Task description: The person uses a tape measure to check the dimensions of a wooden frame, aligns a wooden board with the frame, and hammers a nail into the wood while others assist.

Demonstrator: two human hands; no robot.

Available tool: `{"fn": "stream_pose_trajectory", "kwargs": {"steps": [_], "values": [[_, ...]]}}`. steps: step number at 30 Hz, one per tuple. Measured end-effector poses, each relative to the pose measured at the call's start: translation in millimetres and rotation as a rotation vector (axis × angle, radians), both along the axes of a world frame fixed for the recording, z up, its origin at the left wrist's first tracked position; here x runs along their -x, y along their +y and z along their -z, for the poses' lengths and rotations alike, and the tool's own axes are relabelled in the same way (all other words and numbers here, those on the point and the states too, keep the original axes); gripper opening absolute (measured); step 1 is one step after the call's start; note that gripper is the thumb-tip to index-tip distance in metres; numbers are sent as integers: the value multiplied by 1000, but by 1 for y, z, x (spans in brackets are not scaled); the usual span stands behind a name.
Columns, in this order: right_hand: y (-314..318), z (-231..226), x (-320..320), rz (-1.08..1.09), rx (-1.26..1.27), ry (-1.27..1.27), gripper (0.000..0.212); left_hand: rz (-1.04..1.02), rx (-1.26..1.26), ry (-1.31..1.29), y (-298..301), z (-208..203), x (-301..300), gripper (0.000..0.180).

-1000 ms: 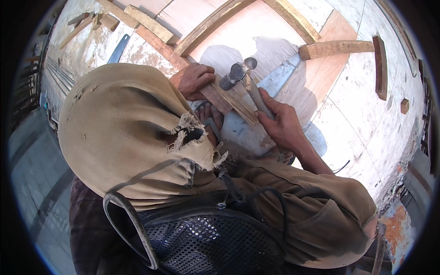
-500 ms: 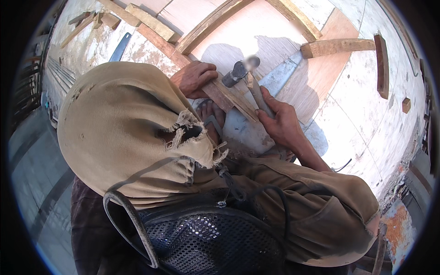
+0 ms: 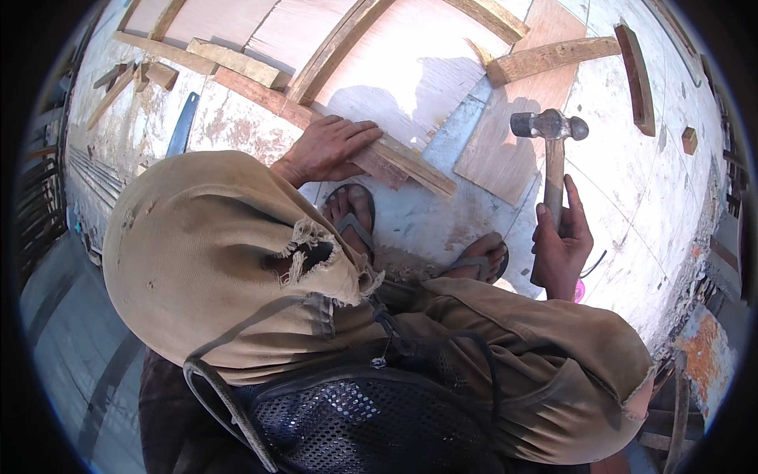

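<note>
My right hand is wrapped round the wooden handle of a ball-peen hammer. The hammer stands off to the right, its dark metal head raised and apart from the wood. On the left, my left hand grips a wooden batten at a corner of a timber frame, with its fingers over the top. A shorter reddish piece of wood lies against that batten. Pale plywood shows inside the frame, partly in shadow. Whether a nail is in the batten, I cannot tell.
My feet in flip-flops are close below the batten. A plywood offcut, a long wood piece, a dark batten and a small block lie rightward. Leftward are a blue saw blade, wood scraps and metal rods.
The hammer has swung from above the batten out to the right, with my right hand still holding it. My left hand stays on the batten. The view has shifted slightly.
</note>
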State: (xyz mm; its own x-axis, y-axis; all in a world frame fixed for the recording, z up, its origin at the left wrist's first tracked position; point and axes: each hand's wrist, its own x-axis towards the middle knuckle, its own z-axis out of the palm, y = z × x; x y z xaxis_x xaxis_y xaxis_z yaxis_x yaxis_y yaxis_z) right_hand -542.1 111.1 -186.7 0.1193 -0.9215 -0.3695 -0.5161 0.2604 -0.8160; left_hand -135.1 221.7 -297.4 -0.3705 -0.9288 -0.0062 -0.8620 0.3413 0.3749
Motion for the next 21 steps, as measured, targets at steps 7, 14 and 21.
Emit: {"fn": "stream_pose_trajectory", "kwargs": {"steps": [7, 14, 21], "values": [[10, 8, 65, 324, 134, 104, 64, -83, -26, 72, -92, -3, 41, 70], [30, 43, 101, 548, 100, 107, 68, -129, -130, 63, -116, -8, 48, 71], [47, 77, 115, 703, 21, -54, 69, -97, -78, 95, -114, -18, 77, 71]]}}
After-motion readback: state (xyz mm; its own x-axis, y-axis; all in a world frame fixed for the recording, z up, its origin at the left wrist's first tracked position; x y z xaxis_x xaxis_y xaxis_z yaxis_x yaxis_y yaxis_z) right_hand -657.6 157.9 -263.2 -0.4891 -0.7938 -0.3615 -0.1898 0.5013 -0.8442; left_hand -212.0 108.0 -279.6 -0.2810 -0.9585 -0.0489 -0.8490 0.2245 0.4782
